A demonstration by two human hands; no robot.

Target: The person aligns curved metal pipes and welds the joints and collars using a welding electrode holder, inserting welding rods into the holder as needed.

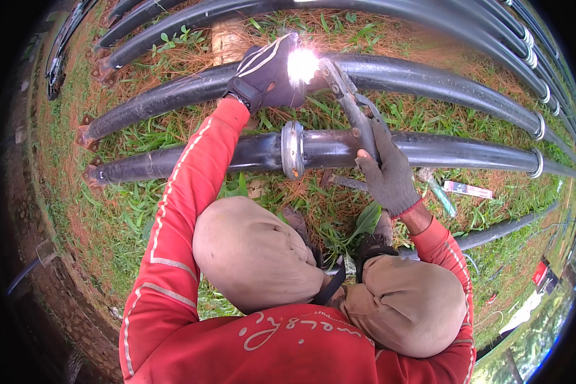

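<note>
Over grass (pixel 141 136), at the arc (pixel 303 65), the pole (pixel 422 78) is seen; the holder (pixel 353 105) is gripped by the right hand (pixel 389 173) — by a slip, the left hand (pixel 267 75), its grip unclear, could be burned.

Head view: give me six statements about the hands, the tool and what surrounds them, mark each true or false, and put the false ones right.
1. The right hand grips a clamp-like tool. True.
2. A bright glare shows between the left hand and the tool's tip. True.
3. Both hands are bare. False: each wears a dark glove.
4. A pale ring encircles a black pipe. True.
5. The person's top is blue. False: its sleeves are red.
6. A slim box rests on a pipe. False: the box lies in the grass, to the right of the right hand.
</note>
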